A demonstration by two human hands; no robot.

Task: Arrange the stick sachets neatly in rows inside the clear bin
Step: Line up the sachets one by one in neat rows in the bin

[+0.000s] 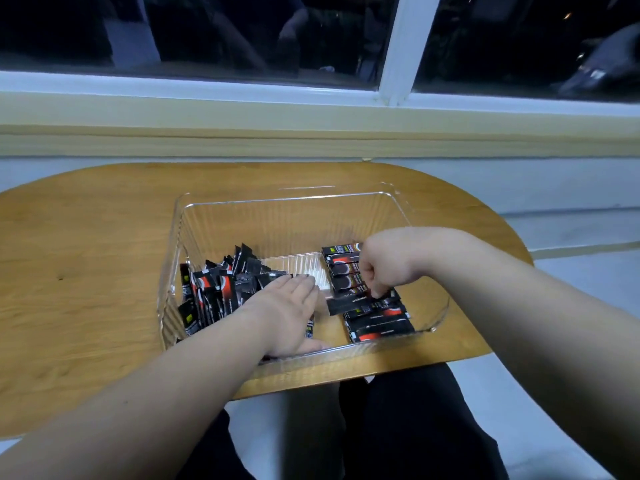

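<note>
A clear ribbed bin (287, 211) stands on the wooden table. Inside it on the left lies a loose heap of black-and-red stick sachets (221, 289). Along the right side a row of sachets (375, 318) lies flat, side by side. My left hand (289, 313) rests flat, fingers together, on the bin floor beside the heap, covering some sachets. My right hand (381, 268) is curled over the row, its fingertips pinching one sachet (349, 304) that lies crosswise on the row.
The oval wooden table (86, 271) ends just in front of the bin, with my dark-clad legs (398, 427) below. A windowsill and dark window (242, 109) run behind the table. The bin's middle floor is bare.
</note>
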